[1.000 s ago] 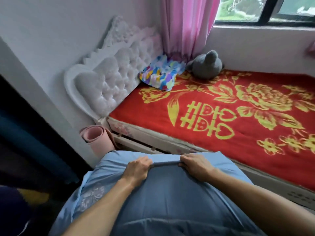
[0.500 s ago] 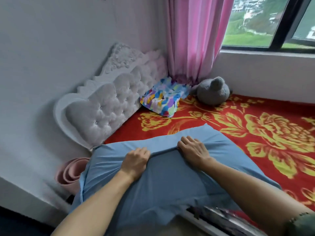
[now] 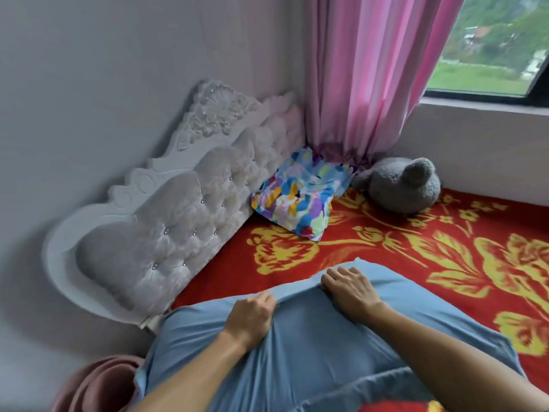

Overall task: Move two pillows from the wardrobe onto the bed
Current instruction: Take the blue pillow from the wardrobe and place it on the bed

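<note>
A large blue pillow (image 3: 312,346) fills the lower middle of the head view, over the near part of the bed (image 3: 401,251) with its red and yellow flowered cover. My left hand (image 3: 251,318) and my right hand (image 3: 349,288) both grip the pillow's far edge, bunching the fabric between them. A second blue fold shows at the bottom under my right forearm. A multicoloured pillow (image 3: 297,200) leans in the far corner against the headboard. The wardrobe is out of view.
A white tufted headboard (image 3: 178,224) stands along the left wall. A grey plush toy (image 3: 401,185) sits by the pink curtain (image 3: 371,78) under the window. A rolled pink mat (image 3: 98,385) stands on the floor at the bottom left.
The view has moved closer over the bed. The blue pillow, held in both hands, has gone forward from the bed's edge to above the red cover, nearer the headboard.
</note>
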### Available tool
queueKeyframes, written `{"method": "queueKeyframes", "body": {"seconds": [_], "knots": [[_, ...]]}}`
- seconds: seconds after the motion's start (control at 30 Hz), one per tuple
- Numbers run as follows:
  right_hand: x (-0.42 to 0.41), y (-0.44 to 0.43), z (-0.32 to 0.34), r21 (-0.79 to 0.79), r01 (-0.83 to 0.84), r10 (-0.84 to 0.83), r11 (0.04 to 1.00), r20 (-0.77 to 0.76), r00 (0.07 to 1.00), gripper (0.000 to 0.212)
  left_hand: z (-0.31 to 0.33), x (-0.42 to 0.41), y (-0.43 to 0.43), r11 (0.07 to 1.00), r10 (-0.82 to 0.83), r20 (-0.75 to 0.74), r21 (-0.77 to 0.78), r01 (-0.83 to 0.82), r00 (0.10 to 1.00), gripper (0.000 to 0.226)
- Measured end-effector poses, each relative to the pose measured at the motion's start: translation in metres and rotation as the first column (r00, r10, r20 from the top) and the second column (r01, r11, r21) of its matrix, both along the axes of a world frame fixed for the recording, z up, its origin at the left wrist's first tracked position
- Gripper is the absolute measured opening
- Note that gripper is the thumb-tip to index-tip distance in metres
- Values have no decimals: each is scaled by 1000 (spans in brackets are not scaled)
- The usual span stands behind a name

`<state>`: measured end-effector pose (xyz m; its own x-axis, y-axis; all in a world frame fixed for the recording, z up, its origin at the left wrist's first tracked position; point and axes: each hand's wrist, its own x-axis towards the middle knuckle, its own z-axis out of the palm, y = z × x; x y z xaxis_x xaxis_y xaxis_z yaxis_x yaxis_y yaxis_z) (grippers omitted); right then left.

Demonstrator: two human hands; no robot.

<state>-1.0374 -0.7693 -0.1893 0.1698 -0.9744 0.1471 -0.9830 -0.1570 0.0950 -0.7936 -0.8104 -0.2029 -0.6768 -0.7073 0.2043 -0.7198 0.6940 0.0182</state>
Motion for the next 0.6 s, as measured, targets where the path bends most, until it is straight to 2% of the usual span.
{"method": "queueKeyframes", "body": {"seconds": [0.13,0.33,0.6], "knots": [[-1,-73,-4,106,39,-45,994,57,997,19,-2,-1,-67,1000,-22,19,3,22,1000,27],[-9,-172,2,62,11,-15,998,60,998,22,-2,-10,-146,999,47,-36,-16,-47,998,28],[0,-311,-17,66,-200,197,978,49,979,16,-20,-7,-230,958,283,-87,82,-276,955,20]]}}
